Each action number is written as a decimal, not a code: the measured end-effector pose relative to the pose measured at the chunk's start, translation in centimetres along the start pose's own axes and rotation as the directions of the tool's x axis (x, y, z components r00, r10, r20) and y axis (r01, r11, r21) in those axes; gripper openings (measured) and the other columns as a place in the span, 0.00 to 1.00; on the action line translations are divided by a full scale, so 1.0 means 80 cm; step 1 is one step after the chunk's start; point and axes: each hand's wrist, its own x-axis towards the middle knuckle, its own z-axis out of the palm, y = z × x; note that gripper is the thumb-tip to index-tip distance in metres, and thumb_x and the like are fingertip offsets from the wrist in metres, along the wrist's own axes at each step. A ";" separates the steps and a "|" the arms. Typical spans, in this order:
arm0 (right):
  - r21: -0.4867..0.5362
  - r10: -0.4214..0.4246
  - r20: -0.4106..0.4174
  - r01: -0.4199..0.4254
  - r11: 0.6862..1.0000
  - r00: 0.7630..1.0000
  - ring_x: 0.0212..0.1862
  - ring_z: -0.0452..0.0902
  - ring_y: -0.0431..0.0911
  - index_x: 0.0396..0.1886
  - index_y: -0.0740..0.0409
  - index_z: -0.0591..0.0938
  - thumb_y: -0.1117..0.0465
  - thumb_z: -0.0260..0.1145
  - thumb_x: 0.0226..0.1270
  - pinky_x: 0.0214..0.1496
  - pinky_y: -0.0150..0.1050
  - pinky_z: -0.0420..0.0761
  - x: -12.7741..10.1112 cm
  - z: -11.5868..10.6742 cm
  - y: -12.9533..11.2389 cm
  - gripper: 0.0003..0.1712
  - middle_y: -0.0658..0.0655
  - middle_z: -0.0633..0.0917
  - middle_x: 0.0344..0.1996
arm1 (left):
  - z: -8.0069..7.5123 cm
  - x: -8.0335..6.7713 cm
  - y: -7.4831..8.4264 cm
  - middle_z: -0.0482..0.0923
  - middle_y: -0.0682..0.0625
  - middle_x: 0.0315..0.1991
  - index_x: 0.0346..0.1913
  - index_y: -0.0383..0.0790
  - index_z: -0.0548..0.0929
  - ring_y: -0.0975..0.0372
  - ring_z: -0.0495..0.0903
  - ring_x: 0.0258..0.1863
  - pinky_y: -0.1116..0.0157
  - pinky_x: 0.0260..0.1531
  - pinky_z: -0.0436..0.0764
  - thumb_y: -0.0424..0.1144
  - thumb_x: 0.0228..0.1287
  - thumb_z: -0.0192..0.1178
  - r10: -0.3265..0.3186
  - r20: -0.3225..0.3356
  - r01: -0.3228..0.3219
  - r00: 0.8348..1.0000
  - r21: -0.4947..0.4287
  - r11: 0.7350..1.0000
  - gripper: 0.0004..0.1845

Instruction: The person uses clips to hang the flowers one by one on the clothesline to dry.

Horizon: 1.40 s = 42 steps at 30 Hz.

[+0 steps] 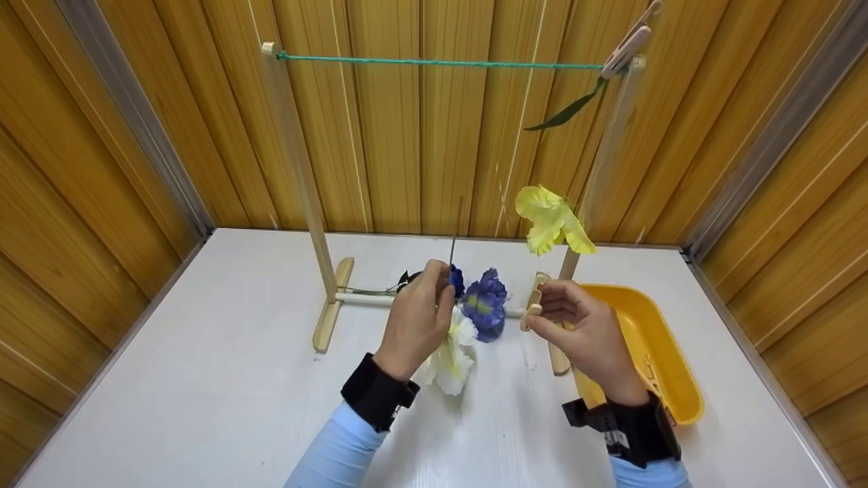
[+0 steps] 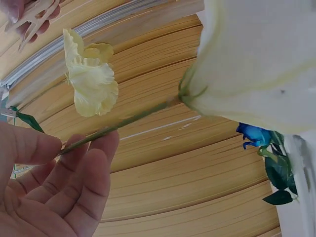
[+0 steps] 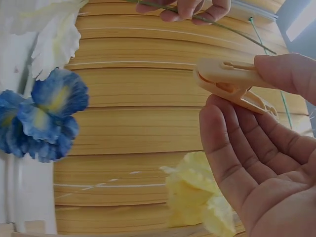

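My left hand (image 1: 419, 320) pinches the green stem (image 2: 118, 122) of a white flower (image 1: 450, 369) between thumb and fingers. The bloom hangs down below the hand and the stem points up. My right hand (image 1: 584, 332) holds a pale clothespin (image 3: 232, 84) by its legs, thumb on one side and fingers on the other. A yellow flower (image 1: 553, 220) hangs head down beyond the right hand. Its leafy stem top is clipped by a pink clothespin (image 1: 627, 51) at the right end of a green cord (image 1: 434, 62).
Wooden posts (image 1: 298, 169) hold the cord up over the white table (image 1: 224, 379). A blue-purple flower (image 1: 485, 301) and a blue rose (image 2: 254, 135) lie by the stand's bottom bar. To the right sits a yellow tray (image 1: 692, 400) with clothespins inside. Wood-patterned walls (image 1: 386, 156) enclose the table.
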 end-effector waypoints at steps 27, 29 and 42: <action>-0.106 -0.185 0.052 0.190 0.976 0.981 0.42 0.84 0.39 0.54 0.67 0.83 0.71 0.75 0.62 0.46 0.26 0.82 0.111 -0.079 -0.102 0.20 0.53 0.87 0.42 | -0.034 0.117 0.053 0.76 0.48 0.27 0.35 0.34 0.77 0.61 0.72 0.27 0.65 0.29 0.75 0.25 0.72 0.55 0.078 0.165 -0.083 0.983 0.023 0.996 0.06; -0.079 -0.182 0.048 0.185 0.980 0.982 0.42 0.84 0.41 0.54 0.68 0.82 0.72 0.75 0.62 0.46 0.27 0.82 0.121 -0.085 -0.107 0.20 0.51 0.87 0.41 | -0.033 0.126 0.052 0.75 0.49 0.26 0.34 0.34 0.78 0.61 0.72 0.27 0.65 0.29 0.74 0.25 0.71 0.55 0.046 0.184 -0.051 0.982 0.018 0.999 0.06; -0.045 -0.232 0.031 0.233 0.971 0.972 0.40 0.84 0.41 0.50 0.62 0.82 0.73 0.74 0.61 0.46 0.27 0.82 0.193 -0.105 -0.152 0.18 0.49 0.87 0.38 | -0.026 0.172 0.052 0.75 0.50 0.27 0.35 0.33 0.82 0.61 0.74 0.27 0.68 0.28 0.71 0.25 0.70 0.56 -0.081 0.266 0.075 0.961 0.031 0.997 0.06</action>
